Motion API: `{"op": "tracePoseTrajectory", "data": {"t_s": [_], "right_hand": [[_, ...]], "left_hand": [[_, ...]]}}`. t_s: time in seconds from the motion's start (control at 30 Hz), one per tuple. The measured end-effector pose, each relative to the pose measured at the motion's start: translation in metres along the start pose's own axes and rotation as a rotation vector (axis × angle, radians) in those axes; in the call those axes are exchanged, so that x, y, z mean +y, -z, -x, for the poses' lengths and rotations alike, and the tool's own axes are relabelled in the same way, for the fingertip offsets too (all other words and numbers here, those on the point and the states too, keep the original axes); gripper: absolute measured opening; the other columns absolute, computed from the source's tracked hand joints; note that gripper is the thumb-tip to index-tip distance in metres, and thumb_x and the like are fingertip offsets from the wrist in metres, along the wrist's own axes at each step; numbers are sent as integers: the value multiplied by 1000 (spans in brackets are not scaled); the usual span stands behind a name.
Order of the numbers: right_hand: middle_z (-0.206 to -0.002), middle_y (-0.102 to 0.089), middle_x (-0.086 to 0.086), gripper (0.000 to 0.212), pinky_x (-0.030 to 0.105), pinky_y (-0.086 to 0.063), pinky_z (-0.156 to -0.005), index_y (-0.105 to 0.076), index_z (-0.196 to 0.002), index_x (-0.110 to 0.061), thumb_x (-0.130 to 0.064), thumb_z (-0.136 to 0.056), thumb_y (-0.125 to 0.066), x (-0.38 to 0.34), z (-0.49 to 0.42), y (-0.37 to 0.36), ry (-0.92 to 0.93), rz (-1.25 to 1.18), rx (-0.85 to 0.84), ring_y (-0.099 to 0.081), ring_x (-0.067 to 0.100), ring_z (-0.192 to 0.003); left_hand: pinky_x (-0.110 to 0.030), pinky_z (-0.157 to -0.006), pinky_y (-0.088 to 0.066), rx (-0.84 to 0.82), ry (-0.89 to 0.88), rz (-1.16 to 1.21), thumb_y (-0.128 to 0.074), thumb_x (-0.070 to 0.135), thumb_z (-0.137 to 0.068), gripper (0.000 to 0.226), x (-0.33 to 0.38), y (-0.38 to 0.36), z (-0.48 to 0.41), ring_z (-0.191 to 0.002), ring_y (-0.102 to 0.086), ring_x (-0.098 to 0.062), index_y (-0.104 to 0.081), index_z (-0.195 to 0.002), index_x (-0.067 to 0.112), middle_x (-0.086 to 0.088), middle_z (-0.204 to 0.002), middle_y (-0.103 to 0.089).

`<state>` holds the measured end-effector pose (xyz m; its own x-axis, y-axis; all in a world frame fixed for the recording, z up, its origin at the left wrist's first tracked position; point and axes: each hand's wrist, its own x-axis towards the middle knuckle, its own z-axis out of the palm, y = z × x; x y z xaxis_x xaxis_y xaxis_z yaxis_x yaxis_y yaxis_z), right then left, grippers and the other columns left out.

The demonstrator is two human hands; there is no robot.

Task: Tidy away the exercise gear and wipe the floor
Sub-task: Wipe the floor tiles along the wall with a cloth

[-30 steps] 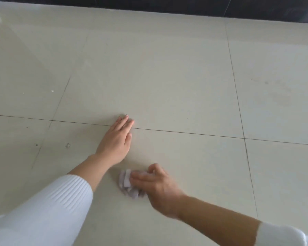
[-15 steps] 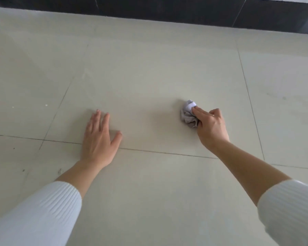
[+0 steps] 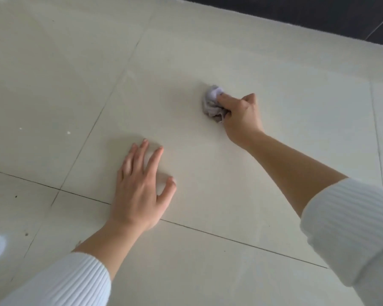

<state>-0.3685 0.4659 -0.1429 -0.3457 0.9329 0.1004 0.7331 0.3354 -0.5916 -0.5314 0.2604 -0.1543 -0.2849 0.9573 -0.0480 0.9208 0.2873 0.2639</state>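
Note:
A crumpled grey cloth lies pressed on the cream tiled floor, far from me and right of centre. My right hand grips the cloth, its fingers curled round the wad, arm stretched forward. My left hand rests on the floor nearer to me, fingers spread and straight, holding nothing. Both arms wear white ribbed sleeves. No exercise gear is in view.
A dark skirting or wall runs along the far edge of the floor at the upper right. Dark grout lines cross the tiles. A few small specks lie on the tiles at the left.
My right hand has pushed the cloth from close by my left wrist outward, away from me and to the right. My left hand has stayed on the floor, fingers spreading wider.

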Motion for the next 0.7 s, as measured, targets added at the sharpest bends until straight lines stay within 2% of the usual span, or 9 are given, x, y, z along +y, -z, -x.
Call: {"op": "tracePoseTrajectory", "data": {"t_s": [0.07, 0.2, 0.27, 0.37, 0.47, 0.5, 0.57, 0.63, 0.7], "right_hand": [[-104, -67, -7, 47, 34, -48, -78, -69, -116, -19, 4, -81, -46, -21, 29, -14, 287, 15, -76, -38, 25, -84], [-126, -63, -6, 50, 31, -46, -87, -65, -123, -16, -1, -83, -39, -7, 63, 3, 705, 100, -374, -51, 29, -95], [-121, -66, -1, 44, 35, -46, -88, -65, -121, -19, -5, -88, -40, 12, 38, 13, 615, 161, -377, -58, 30, -99], [-122, -65, 0, 52, 40, -43, -90, -59, -127, -21, 4, -85, -45, 26, -21, 8, 199, 265, -46, -51, 36, -105], [-110, -59, 5, 50, 34, -34, -91, -54, -130, -18, 0, -86, -38, -12, -54, -24, -106, 260, 56, -41, 33, -113], [-113, -57, 9, 50, 31, -33, -91, -54, -132, -20, -4, -87, -38, -32, -55, -36, -99, 220, 41, -42, 32, -114], [-127, -60, 5, 52, 25, -31, -89, -58, -130, -23, -6, -84, -40, -63, -41, -62, 88, 136, -43, -44, 32, -111], [-129, -62, -6, 54, 34, -36, -94, -64, -125, -20, -3, -78, -41, -76, -11, -67, 265, 64, -166, -47, 32, -110], [-123, -65, -7, 53, 43, -44, -91, -68, -119, -18, -1, -75, -45, -72, 25, -54, 326, 30, -236, -53, 31, -108]], "left_hand": [[-42, -113, -24, -22, 13, 0, -36, 53, -84, 75, 0, 0, 1, -145, -16, -27, -23, -150, 20, -7, -158, -21], [-41, -114, -22, -48, 24, -3, -35, 53, -84, 77, 1, 2, 0, -146, -14, -25, -24, -150, 15, -7, -158, -20], [-41, -115, -22, -51, 16, -4, -36, 52, -85, 76, 0, 2, -2, -146, -16, -26, -25, -150, 14, -8, -158, -22], [-41, -114, -21, -49, 4, -2, -35, 52, -85, 76, -1, -1, -1, -145, -17, -28, -25, -150, 13, -8, -158, -21], [-39, -114, -18, -36, -2, 2, -36, 52, -86, 77, 0, -2, 1, -145, -17, -28, -25, -150, 12, -8, -158, -21], [-39, -114, -18, -35, -4, 8, -36, 52, -86, 77, 0, -2, 1, -145, -17, -27, -24, -150, 11, -8, -158, -21], [-38, -114, -15, -40, -2, 28, -35, 50, -87, 77, 0, -1, 0, -146, -15, -27, -22, -151, 10, -8, -159, -18], [-37, -116, -12, -41, 1, 72, -30, 43, -89, 74, 0, -1, 0, -146, -13, -27, -18, -151, 6, -11, -159, -15], [-35, -117, -8, -29, 11, 142, -27, 33, -88, 71, -1, 0, 0, -146, -13, -27, -16, -150, 0, -15, -158, -14]]}}
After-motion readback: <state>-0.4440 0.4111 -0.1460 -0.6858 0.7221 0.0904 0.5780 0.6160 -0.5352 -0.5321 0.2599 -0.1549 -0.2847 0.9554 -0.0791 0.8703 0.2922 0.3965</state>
